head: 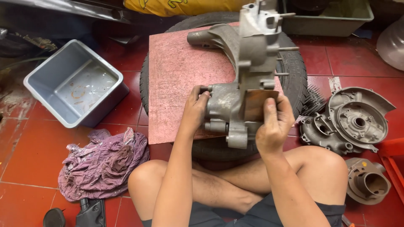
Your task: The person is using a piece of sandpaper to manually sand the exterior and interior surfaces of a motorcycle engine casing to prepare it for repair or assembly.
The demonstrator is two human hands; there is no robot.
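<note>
Holding casing [244,67] upright over board [176,84] on tyre [294,71]; left hand [194,112] gripping its lower left side, right hand [274,122] pinching sandpaper [256,103] against it. Tub [40,84], rag [103,162] lying left.

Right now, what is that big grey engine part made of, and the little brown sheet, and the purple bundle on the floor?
The engine casing looks like cast metal, probably aluminium: dull grey, with thick ribs and bosses. The brown sheet pressed on it by the right hand seems to be sandpaper or thin card; it is flat and matte. The purple bundle is cloth, crumpled and stained.
</note>
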